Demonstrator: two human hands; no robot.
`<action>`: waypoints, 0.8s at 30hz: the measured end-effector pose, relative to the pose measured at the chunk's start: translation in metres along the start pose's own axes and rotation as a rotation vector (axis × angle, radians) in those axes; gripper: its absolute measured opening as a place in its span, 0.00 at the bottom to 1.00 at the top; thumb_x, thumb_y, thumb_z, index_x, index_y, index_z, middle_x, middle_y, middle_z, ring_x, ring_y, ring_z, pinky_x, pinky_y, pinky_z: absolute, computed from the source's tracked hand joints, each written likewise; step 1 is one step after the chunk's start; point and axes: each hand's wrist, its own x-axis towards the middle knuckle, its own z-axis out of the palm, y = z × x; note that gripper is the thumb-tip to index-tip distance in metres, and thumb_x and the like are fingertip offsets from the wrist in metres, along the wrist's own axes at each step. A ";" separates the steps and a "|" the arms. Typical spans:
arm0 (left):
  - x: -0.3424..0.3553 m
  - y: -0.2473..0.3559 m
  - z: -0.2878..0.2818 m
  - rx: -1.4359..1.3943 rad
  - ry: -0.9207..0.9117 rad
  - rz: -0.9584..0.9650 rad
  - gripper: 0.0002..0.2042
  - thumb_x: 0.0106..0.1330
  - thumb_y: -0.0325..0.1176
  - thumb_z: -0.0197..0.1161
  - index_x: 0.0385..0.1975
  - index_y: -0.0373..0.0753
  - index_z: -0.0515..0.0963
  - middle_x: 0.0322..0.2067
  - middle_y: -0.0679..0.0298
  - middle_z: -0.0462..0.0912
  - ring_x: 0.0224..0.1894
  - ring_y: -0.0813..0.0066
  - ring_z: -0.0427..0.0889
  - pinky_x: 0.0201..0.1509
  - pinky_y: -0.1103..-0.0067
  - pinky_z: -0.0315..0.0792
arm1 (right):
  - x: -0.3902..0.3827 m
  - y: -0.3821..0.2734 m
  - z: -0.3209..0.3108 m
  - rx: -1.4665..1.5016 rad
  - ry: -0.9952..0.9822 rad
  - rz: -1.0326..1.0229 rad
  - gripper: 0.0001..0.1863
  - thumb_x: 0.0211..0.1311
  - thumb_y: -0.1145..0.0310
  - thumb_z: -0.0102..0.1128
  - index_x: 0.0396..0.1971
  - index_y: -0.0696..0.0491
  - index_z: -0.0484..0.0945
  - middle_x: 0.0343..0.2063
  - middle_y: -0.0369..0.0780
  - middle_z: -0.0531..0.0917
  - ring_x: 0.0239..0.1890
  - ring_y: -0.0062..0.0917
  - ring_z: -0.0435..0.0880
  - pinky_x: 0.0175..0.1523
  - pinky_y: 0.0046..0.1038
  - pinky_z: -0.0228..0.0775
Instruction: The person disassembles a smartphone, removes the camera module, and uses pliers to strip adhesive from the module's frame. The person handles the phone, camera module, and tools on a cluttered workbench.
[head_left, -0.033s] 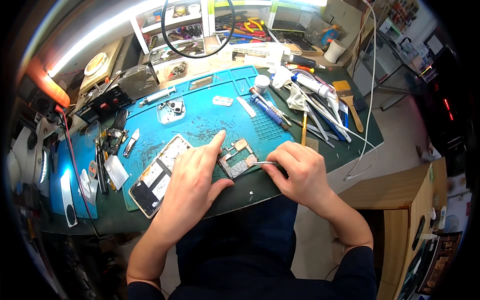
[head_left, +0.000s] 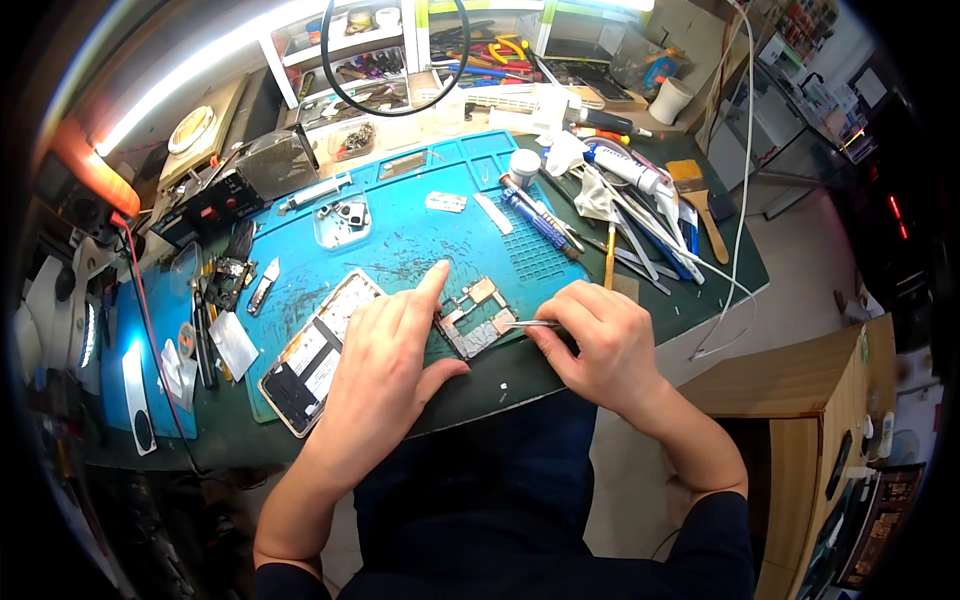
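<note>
A small phone circuit board [head_left: 478,322] with silvery shields and a bare gap in it rests on the front edge of the blue mat. Along its left side is my left hand [head_left: 385,350], index finger stretched forward and thumb spread apart; its other fingers are hidden beneath. My right hand [head_left: 600,335] pinches thin metal tweezers [head_left: 530,324], their tips at the board's right edge. Partly behind my left hand lies an opened phone housing [head_left: 310,365] with a black and white inside. Two tiny pale bits [head_left: 503,386] sit on the dark table edge.
Blue screwdrivers [head_left: 540,220] and a white round jar [head_left: 523,165] stand right of the mat's middle. Beyond them are a brush [head_left: 708,215] and a heap of tools. A clear tray [head_left: 342,222] holds small parts. A black ring [head_left: 395,112] hangs overhead.
</note>
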 end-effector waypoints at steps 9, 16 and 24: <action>0.032 -0.009 -0.034 0.049 -0.216 0.107 0.46 0.52 0.30 0.83 0.75 0.40 0.70 0.55 0.57 0.83 0.59 0.56 0.80 0.68 0.59 0.71 | 0.000 0.010 0.001 0.070 0.063 0.084 0.08 0.60 0.72 0.78 0.31 0.54 0.84 0.29 0.36 0.85 0.23 0.26 0.84 0.29 0.28 0.74; 0.054 -0.029 -0.030 -0.117 -0.466 0.217 0.46 0.54 0.29 0.82 0.77 0.38 0.68 0.63 0.56 0.81 0.68 0.52 0.77 0.75 0.61 0.69 | -0.003 0.010 -0.001 0.109 0.040 0.065 0.08 0.59 0.71 0.78 0.32 0.52 0.84 0.30 0.36 0.84 0.26 0.29 0.84 0.32 0.31 0.74; 0.035 -0.024 -0.025 -0.156 -0.377 0.208 0.46 0.54 0.29 0.82 0.76 0.35 0.68 0.63 0.56 0.81 0.69 0.54 0.77 0.76 0.63 0.69 | -0.003 0.012 0.000 0.126 -0.007 -0.028 0.11 0.55 0.70 0.79 0.31 0.52 0.82 0.30 0.37 0.83 0.32 0.35 0.84 0.37 0.35 0.74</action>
